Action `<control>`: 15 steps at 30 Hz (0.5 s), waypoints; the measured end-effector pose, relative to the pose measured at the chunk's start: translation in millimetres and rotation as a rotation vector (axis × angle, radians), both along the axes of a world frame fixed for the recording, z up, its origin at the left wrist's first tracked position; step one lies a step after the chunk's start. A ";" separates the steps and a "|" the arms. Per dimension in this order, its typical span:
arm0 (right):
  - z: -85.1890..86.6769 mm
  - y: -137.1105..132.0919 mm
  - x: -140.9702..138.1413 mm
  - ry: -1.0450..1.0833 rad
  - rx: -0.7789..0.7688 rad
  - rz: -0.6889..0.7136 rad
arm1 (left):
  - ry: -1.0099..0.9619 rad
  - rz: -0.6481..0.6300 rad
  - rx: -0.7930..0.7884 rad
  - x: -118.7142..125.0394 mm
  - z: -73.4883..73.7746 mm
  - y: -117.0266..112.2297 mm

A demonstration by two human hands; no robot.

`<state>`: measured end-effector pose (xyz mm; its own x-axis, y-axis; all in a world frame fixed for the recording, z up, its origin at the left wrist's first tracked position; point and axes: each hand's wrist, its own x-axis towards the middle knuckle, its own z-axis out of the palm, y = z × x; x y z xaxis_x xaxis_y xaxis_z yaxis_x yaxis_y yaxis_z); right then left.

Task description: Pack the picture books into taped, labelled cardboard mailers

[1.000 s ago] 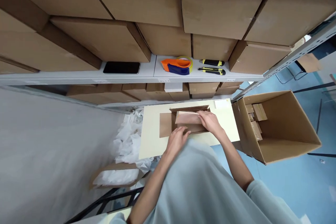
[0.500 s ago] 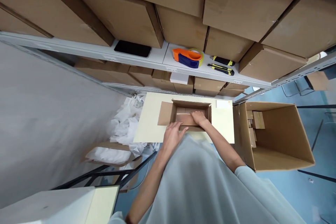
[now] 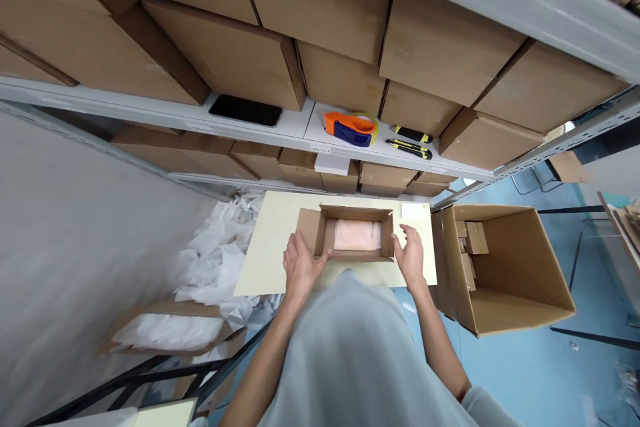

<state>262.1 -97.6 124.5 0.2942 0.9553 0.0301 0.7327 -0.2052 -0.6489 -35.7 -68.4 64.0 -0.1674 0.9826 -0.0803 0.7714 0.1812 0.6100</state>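
Head view, far left: crumpled white paper (image 3: 215, 260) lies heaped beside a pale worktop (image 3: 270, 247); above, a black phone-like slab (image 3: 246, 110) rests on the shelf.
Left hand: the person's left hand (image 3: 303, 263) lies at the open box's near left corner, fingers extended against the folded-out flap (image 3: 309, 225), thumb stretched toward the rim; whether they pinch the cardboard, one cannot tell.
Tape dispenser: the orange and blue tape dispenser (image 3: 350, 128) sits on the shelf, out of both hands.
Open box: the open box (image 3: 357, 256) stands on the worktop, its walls raised.
Pinkish packet: the pinkish packet (image 3: 357, 235) lies flat inside it, so the placing looks done; closing and sealing appear undone, with the top uncovered and no tape visible across it.
Right hand: the right hand (image 3: 411, 257) is released, fingers loosely curled and holding nothing, just beside the right wall; contact is unclear.
Large carton: farthest right, a large carton (image 3: 530, 273) contains several small boxes (image 3: 477, 238).
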 end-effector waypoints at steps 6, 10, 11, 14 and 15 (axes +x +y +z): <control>-19.4 -29.0 -16.6 0.159 -0.100 0.021 | 0.036 -0.193 0.138 1.4 7.1 -15.5; -14.3 -17.4 -37.1 0.105 -0.123 0.108 | 0.002 -0.336 0.168 11.3 8.2 -24.3; -11.6 -11.5 -39.4 0.077 -0.143 0.126 | -0.015 -0.374 0.167 12.9 6.5 -24.4; -3.1 6.8 -37.8 0.002 -0.247 0.219 | -0.048 -0.486 0.148 13.7 -1.7 -20.4; -0.8 11.4 -34.9 -0.010 -0.296 0.270 | -0.054 -0.518 0.143 12.8 -4.9 -18.0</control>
